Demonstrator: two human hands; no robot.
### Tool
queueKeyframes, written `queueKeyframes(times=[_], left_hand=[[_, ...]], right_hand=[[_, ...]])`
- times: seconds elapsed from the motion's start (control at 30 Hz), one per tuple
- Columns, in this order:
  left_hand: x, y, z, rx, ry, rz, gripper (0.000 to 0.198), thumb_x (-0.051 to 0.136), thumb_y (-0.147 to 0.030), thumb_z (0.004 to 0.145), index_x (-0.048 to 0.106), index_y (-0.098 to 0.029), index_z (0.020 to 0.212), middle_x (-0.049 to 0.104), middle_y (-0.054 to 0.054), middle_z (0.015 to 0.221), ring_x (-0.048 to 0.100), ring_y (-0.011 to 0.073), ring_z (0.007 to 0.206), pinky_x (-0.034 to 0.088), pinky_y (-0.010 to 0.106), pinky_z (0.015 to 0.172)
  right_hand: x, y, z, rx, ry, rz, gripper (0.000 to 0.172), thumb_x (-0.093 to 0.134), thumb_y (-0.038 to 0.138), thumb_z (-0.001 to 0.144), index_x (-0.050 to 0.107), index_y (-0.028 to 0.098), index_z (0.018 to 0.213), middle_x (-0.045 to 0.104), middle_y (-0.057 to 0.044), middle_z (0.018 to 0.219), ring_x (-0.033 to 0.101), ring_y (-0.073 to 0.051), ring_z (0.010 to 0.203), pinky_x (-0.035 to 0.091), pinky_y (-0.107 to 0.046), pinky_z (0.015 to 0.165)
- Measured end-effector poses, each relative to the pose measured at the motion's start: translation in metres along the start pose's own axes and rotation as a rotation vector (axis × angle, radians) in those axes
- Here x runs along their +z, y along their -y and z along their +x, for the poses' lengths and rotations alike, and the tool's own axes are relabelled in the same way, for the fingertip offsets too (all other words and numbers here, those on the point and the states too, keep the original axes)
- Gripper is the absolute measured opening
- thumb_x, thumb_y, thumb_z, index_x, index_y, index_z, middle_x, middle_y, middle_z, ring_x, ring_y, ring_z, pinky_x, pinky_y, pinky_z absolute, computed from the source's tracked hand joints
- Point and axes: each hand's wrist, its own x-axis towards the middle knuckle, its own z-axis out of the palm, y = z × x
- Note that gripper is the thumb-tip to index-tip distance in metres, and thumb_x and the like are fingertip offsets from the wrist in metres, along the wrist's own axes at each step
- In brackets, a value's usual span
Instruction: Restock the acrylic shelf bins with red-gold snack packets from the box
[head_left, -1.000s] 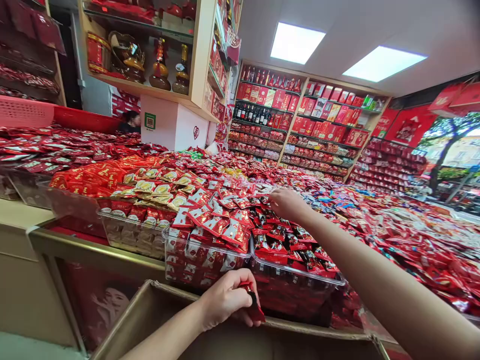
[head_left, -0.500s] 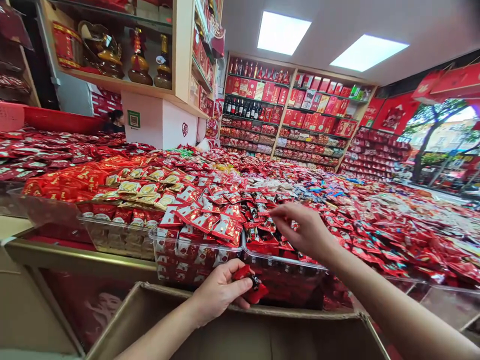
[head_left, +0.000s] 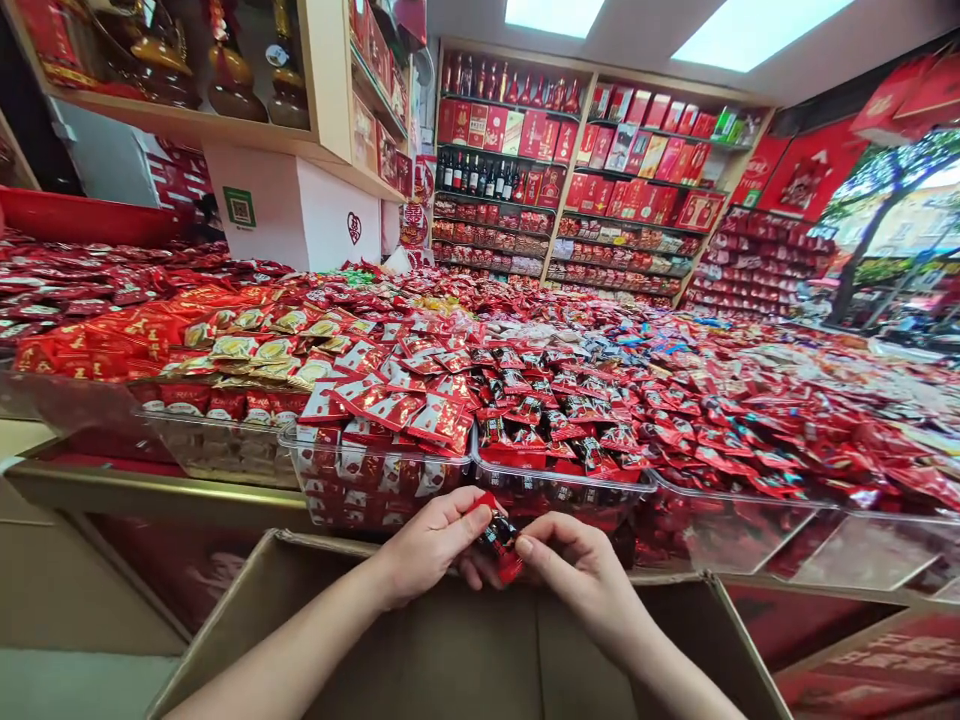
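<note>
My left hand [head_left: 431, 545] is closed on a small wrapped candy [head_left: 499, 535], its wrapper red with a dark middle and pale lettering. From the other side my right hand [head_left: 581, 565] pinches the candy's right end between thumb and fingertips. Both hands are above a brown cardboard box [head_left: 225, 625]. Just beyond them, a clear plastic bin [head_left: 555, 483] is heaped with similar red-and-black wrapped candies [head_left: 536, 400]. Left of it, another clear bin [head_left: 300, 440] is piled with red-and-white packets [head_left: 382, 390].
More bins run along the counter, with gold-and-red packets [head_left: 277, 350] and orange-red packets [head_left: 127, 325] to the left. Shelves [head_left: 555, 215] of bottles and red boxes line the back wall. A wooden cabinet [head_left: 330, 80] overhangs at left.
My right hand has come down from the heap of red-and-black candies to the candy in my left hand. The view has tilted down slightly.
</note>
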Motion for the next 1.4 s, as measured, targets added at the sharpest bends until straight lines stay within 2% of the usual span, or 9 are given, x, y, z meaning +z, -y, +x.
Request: queueKeyframes(times=[0.13, 0.2, 0.3, 0.43, 0.63, 0.9, 1.13, 1.3, 1.4], left_hand=[[0.001, 0.000, 0.000, -0.022, -0.059, 0.050, 0.038, 0.035, -0.052, 0.079, 0.044, -0.018, 0.093, 0.063, 0.004, 0.069, 0.061, 0.0121, 0.052, 0.036, 0.016, 0.041], [0.001, 0.000, 0.000, -0.008, -0.035, 0.067, 0.044, 0.034, -0.054, 0.078, 0.042, -0.018, 0.100, 0.063, 0.004, 0.067, 0.059, 0.0113, 0.050, 0.035, 0.017, 0.041], [0.001, 0.001, 0.002, 0.007, -0.039, 0.104, 0.038, 0.044, -0.049, 0.076, 0.044, -0.017, 0.095, 0.060, 0.001, 0.061, 0.057, 0.0095, 0.049, 0.035, 0.016, 0.043], [0.001, 0.003, 0.004, 0.011, -0.071, 0.190, 0.019, 0.050, -0.033, 0.077, 0.048, -0.015, 0.084, 0.056, -0.002, 0.059, 0.055, 0.0077, 0.052, 0.038, 0.018, 0.049], [-0.001, 0.000, 0.000, 0.016, -0.015, 0.174, 0.017, 0.051, -0.029, 0.076, 0.046, -0.017, 0.086, 0.057, -0.002, 0.064, 0.059, 0.0110, 0.062, 0.041, 0.021, 0.055], [-0.002, 0.003, 0.000, 0.050, -0.007, 0.047, 0.019, 0.050, -0.031, 0.078, 0.040, -0.019, 0.089, 0.056, -0.004, 0.064, 0.059, 0.0106, 0.058, 0.041, 0.020, 0.052], [-0.003, 0.003, -0.002, 0.118, -0.029, -0.064, 0.028, 0.059, -0.033, 0.071, 0.043, -0.018, 0.088, 0.058, -0.002, 0.066, 0.060, 0.0112, 0.059, 0.042, 0.020, 0.052], [-0.004, 0.005, -0.003, 0.090, -0.074, -0.129, 0.028, 0.061, -0.031, 0.069, 0.043, -0.018, 0.085, 0.056, -0.005, 0.064, 0.057, 0.0082, 0.052, 0.044, 0.020, 0.051], [-0.005, 0.007, -0.003, 0.132, -0.088, -0.135, 0.025, 0.049, -0.039, 0.077, 0.042, -0.017, 0.086, 0.059, -0.002, 0.060, 0.057, 0.0085, 0.048, 0.038, 0.017, 0.045]], right_hand=[[-0.004, -0.006, -0.008, -0.413, -0.203, -0.417, 0.008, 0.051, 0.019, 0.077, 0.058, 0.016, 0.075, 0.058, -0.003, 0.065, 0.051, -0.011, 0.057, 0.042, -0.022, 0.052], [-0.006, -0.009, -0.011, -0.646, -0.224, -0.642, 0.011, 0.052, 0.011, 0.075, 0.058, 0.016, 0.083, 0.059, -0.004, 0.068, 0.050, -0.012, 0.060, 0.042, -0.024, 0.054], [-0.005, -0.012, -0.015, -0.769, -0.166, -0.792, 0.018, 0.054, 0.007, 0.073, 0.057, 0.016, 0.088, 0.059, -0.005, 0.069, 0.048, -0.012, 0.059, 0.041, -0.025, 0.052], [-0.005, -0.012, -0.019, -0.667, -0.070, -0.665, 0.017, 0.054, 0.013, 0.074, 0.055, 0.016, 0.091, 0.057, -0.006, 0.078, 0.050, -0.014, 0.068, 0.045, -0.026, 0.058], [-0.007, -0.011, -0.021, -0.385, -0.196, -0.403, 0.012, 0.053, 0.020, 0.076, 0.053, 0.018, 0.087, 0.053, -0.009, 0.095, 0.051, -0.017, 0.090, 0.046, -0.029, 0.075], [-0.007, -0.005, -0.022, -0.011, -0.001, -0.103, 0.015, 0.050, 0.031, 0.077, 0.051, 0.017, 0.070, 0.053, 0.000, 0.064, 0.048, -0.010, 0.059, 0.040, -0.020, 0.054], [-0.015, 0.015, -0.017, -0.080, 0.012, -0.220, 0.018, 0.050, 0.027, 0.077, 0.051, 0.020, 0.093, 0.051, 0.001, 0.068, 0.048, -0.009, 0.059, 0.039, -0.018, 0.052], [-0.015, 0.024, -0.014, -0.088, 0.108, -0.346, 0.010, 0.051, 0.026, 0.075, 0.053, 0.019, 0.081, 0.056, 0.000, 0.068, 0.049, -0.010, 0.057, 0.039, -0.019, 0.050], [-0.025, 0.036, 0.002, -0.089, 0.054, -0.313, 0.012, 0.053, 0.030, 0.075, 0.054, 0.018, 0.079, 0.059, -0.001, 0.067, 0.053, -0.011, 0.057, 0.042, -0.020, 0.051]])
